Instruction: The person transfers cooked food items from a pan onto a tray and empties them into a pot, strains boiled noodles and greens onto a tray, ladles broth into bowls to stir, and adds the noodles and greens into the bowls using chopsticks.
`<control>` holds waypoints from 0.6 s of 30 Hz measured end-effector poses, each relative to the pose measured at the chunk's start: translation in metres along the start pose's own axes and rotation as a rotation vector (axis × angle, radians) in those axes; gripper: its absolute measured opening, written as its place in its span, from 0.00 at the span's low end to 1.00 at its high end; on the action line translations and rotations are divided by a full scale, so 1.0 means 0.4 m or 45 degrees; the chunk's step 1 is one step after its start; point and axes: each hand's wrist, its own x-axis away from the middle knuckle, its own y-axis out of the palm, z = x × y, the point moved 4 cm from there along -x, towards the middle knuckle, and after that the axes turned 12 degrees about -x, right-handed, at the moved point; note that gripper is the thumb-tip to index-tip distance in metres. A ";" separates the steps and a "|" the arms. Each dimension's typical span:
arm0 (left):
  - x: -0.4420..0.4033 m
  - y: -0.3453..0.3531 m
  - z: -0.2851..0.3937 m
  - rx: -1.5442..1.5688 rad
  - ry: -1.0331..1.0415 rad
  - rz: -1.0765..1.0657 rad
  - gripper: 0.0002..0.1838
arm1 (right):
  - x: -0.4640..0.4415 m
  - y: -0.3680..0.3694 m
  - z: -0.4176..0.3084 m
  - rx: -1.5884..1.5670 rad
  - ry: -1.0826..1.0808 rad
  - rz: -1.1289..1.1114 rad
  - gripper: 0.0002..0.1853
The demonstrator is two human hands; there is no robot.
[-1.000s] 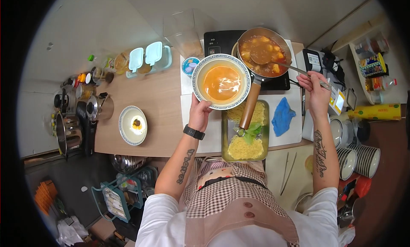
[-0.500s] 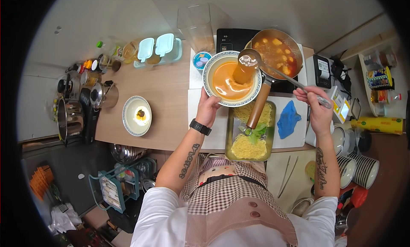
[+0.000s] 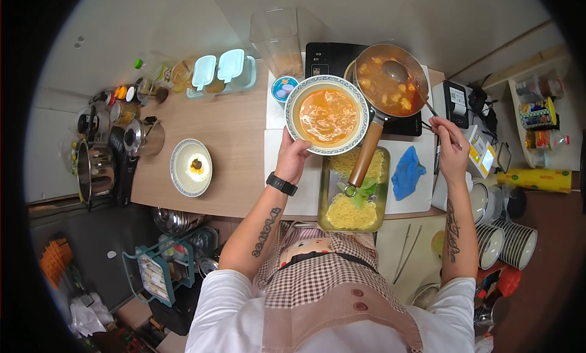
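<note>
My left hand [image 3: 293, 158] grips the near rim of a bowl [image 3: 292, 128] with a blue patterned edge. Orange soup [image 3: 328, 116] fills much of it. The bowl is held beside the saucepan [image 3: 417, 57], left of its wooden handle [image 3: 368, 151]. In my right hand [image 3: 450, 147] is the handle of a ladle [image 3: 395, 71], whose head dips into the reddish broth and chunks inside the pan. Below the bowl, a metal tray [image 3: 356, 226] carries yellow noodles [image 3: 351, 214] and green leaves [image 3: 365, 193].
A second bowl [image 3: 191, 153] with white and dark seasoning stands left. The pan sits over a black cooktop [image 3: 317, 57]. A blue cloth [image 3: 408, 173] lies right of the tray. Tongs [image 3: 408, 252], stacked bowls [image 3: 519, 243] and a label printer [image 3: 455, 100] are on the right.
The ladle has moved from over the bowl, where it was pouring broth, into the pan. My right hand has shifted slightly. The soup in the bowl is higher.
</note>
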 end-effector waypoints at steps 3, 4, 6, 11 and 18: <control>-0.001 -0.002 -0.001 -0.004 -0.005 -0.009 0.36 | -0.008 0.000 0.015 -0.201 0.139 0.122 0.12; -0.001 -0.003 -0.001 -0.007 -0.009 -0.010 0.36 | -0.010 0.002 0.018 -0.268 0.182 0.161 0.13; 0.000 -0.002 -0.001 -0.003 -0.008 -0.009 0.36 | -0.017 -0.019 0.047 -0.382 0.245 0.245 0.14; 0.000 -0.003 -0.004 0.004 -0.009 -0.003 0.37 | -0.024 -0.032 0.014 -0.467 0.292 0.315 0.13; 0.002 0.003 0.002 0.006 -0.005 -0.005 0.36 | -0.016 -0.028 -0.068 -0.425 0.267 0.232 0.12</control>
